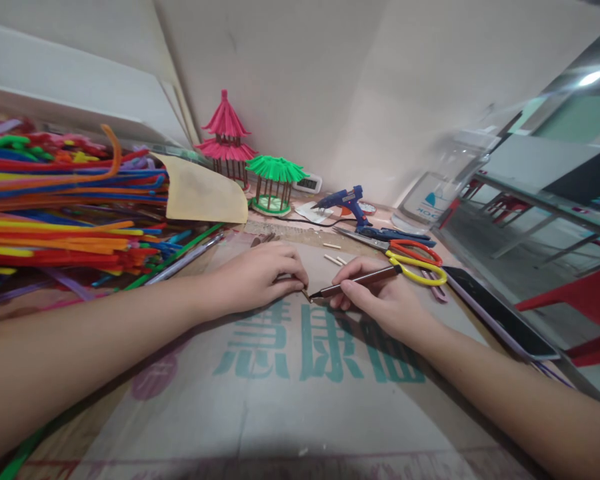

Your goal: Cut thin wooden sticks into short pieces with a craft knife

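Between its fingertips my left hand point(273, 275) pinches a small thin stick point(306, 294), held low over the grey sheet point(275, 417) with teal characters. My right hand point(375, 293) grips a brown marker point(360, 280), its dark tip pointing left and at or very near the stick's end. Whether tip and stick touch cannot be made out. Short pale sticks point(333, 260) lie just beyond my right hand. A few brown sticks point(264, 239) rest behind my left hand.
Colourful pipe cleaners point(65, 193) pile up at left. Behind stand a pink pagoda model point(225, 143), a green-roofed model point(275, 183) and a blue glue gun point(347, 201). At right are scissors point(415, 263), a phone point(500, 310) and a clear bottle point(437, 183).
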{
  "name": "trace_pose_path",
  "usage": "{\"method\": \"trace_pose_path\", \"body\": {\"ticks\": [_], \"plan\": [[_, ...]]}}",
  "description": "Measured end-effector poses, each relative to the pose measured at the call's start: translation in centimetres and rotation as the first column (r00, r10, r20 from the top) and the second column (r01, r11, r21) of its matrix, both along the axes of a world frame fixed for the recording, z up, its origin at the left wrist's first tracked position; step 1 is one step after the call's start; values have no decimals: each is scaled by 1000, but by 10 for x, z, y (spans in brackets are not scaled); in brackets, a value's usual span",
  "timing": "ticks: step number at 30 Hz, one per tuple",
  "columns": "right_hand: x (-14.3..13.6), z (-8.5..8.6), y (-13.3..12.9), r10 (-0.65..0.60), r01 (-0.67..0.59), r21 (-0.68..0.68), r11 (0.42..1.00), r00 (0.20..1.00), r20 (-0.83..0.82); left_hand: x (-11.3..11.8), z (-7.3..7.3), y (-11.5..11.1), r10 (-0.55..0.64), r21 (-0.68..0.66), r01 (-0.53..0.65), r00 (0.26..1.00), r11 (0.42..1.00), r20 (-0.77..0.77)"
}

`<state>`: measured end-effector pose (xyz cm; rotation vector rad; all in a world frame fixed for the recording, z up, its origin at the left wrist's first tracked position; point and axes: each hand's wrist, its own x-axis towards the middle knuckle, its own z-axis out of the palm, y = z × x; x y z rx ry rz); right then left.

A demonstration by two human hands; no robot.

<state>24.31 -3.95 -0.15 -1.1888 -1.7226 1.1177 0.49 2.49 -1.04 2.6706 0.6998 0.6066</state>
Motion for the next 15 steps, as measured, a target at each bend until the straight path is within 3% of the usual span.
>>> {"method": "trace_pose_path", "body": {"ticks": [15], "plan": [[0, 1, 0, -13, 13, 1, 1000, 1000, 19, 0, 0, 0, 0, -20, 0, 1000, 1000, -9]]}}
